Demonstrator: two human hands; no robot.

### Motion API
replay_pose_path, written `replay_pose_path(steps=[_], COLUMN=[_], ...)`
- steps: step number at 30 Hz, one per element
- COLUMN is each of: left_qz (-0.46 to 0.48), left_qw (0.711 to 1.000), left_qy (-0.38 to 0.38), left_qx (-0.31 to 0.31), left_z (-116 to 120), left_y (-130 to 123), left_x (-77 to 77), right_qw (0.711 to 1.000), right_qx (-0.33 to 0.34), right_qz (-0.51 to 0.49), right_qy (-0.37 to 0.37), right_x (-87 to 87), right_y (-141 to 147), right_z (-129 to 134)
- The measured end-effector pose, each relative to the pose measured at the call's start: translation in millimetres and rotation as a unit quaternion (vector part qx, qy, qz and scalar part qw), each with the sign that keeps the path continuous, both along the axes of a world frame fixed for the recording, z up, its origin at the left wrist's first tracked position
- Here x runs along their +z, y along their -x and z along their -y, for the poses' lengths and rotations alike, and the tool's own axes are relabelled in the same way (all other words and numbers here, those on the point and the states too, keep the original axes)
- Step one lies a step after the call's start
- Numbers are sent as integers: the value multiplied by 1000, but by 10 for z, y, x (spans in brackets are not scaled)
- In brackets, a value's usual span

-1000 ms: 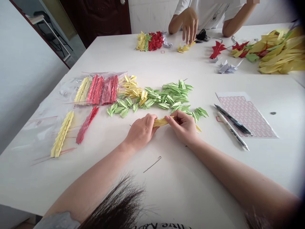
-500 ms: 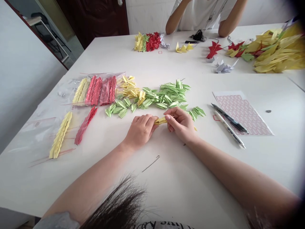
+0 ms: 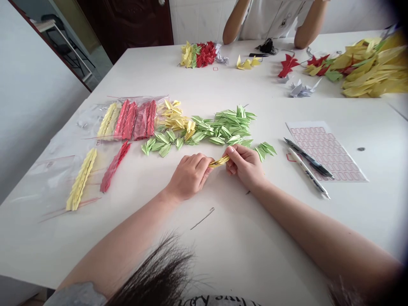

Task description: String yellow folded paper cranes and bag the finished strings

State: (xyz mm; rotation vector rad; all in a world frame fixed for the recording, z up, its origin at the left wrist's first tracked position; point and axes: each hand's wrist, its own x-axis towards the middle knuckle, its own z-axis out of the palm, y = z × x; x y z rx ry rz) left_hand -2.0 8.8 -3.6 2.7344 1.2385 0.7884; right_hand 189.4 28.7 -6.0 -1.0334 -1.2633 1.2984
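A small bundle of folded yellow paper (image 3: 219, 162) stretches between my two hands just above the white table. My left hand (image 3: 191, 173) is closed around its left end, and the fingers cover most of that part. The thumb and fingers of my right hand (image 3: 244, 165) pinch the right end. Beyond my hands lie a string of folded green paper pieces (image 3: 232, 123) and a cluster of folded yellow paper pieces (image 3: 174, 115). Nearer to me, a thin metal needle or hook (image 3: 202, 218) rests on the table.
At left are clear bags holding red paper strips (image 3: 129, 121), a loose yellow strip (image 3: 82, 179) and a red strip (image 3: 114, 167). A sticker sheet (image 3: 327, 148), a black pen (image 3: 308, 157) and a white pen (image 3: 309, 173) lie right. Another person's forearms (image 3: 234, 27) rest across the table.
My right hand has closed into a firmer pinch on the yellow paper bundle, with the fingers shifted slightly right. The bundle shows a little more and bends upward at the right. My left hand stays put.
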Motion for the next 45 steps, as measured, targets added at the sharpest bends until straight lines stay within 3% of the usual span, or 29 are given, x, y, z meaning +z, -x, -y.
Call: replay_pose_path(steps=[13,19,32,37,45], left_qz=[37,47,-32,-24,48], left_qw=[998,998,998,997,995], left_qy=[50,29,-16,-5,7], left_qx=[-21,-31,58,70,85], left_z=[7,6,-12,-7,-24], left_y=[17,18,-21,-30,-12], left_x=[29,24,-57,-76,-85], right_qw=[999,999,996,998,994], right_qx=[12,17,-17,-4,-39], right_qz=[-40,-36,45,-15,32], right_qy=[29,26,-79,-62,-95], right_x=[17,24,28,-25,-8], right_y=[-24,-20,23,-11,-6], right_z=[-6,-3,63,32,28])
